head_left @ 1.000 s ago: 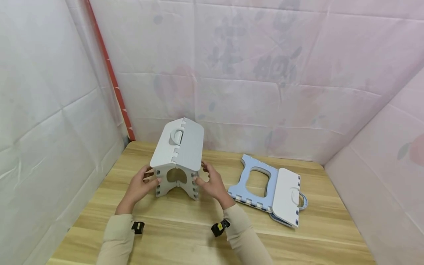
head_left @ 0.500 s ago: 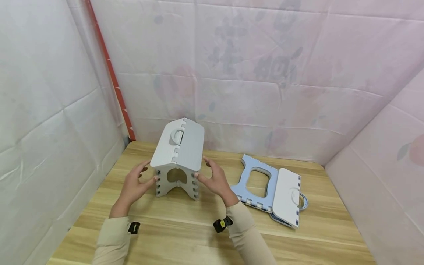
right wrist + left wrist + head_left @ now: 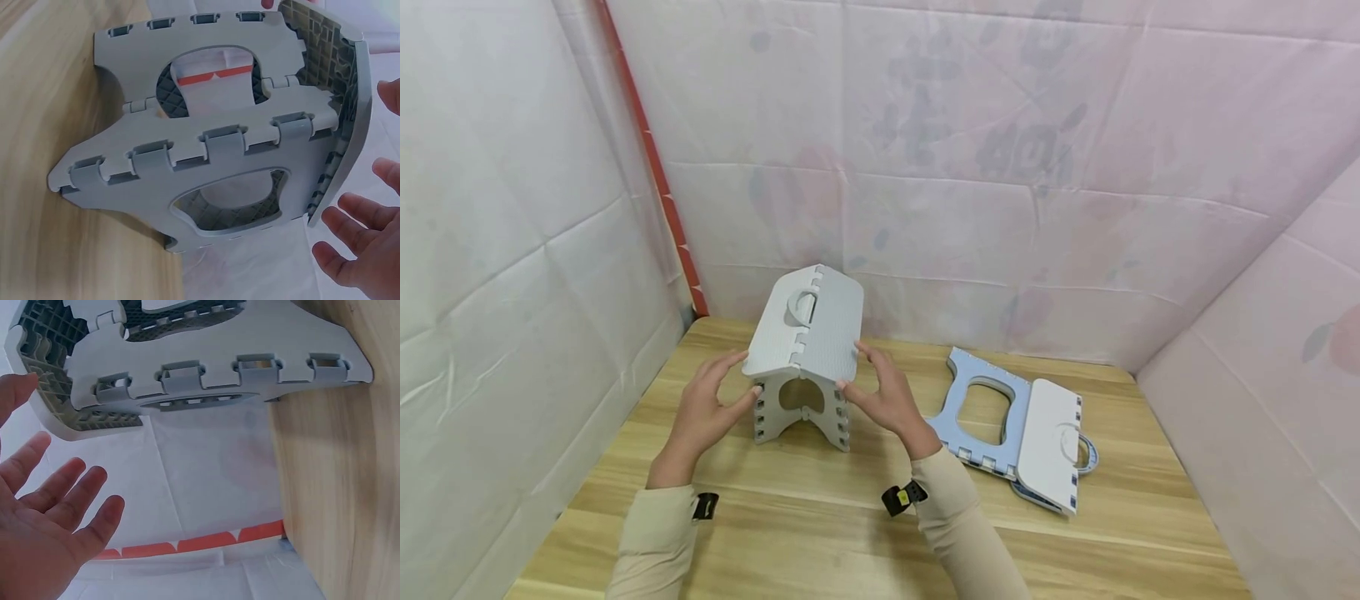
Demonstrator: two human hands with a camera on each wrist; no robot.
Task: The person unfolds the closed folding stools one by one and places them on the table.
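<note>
Between left fingers (image 3: 78, 497) and right fingers (image 3: 350, 231), spread and unclenched, stands a pale grey, peak-topped folding stool (image 3: 823, 342).

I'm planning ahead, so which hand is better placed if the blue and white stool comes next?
Probably the right hand. It is nearer the blue and white stool, which lies to its right, while the left hand is over on the gray stool's other side.

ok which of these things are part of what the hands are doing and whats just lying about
In use:
grey folding stool, standing, top peaked
left hand, beside it
right hand, beside it

Just lying about, it seems:
blue and white folding stool, to the right
</note>
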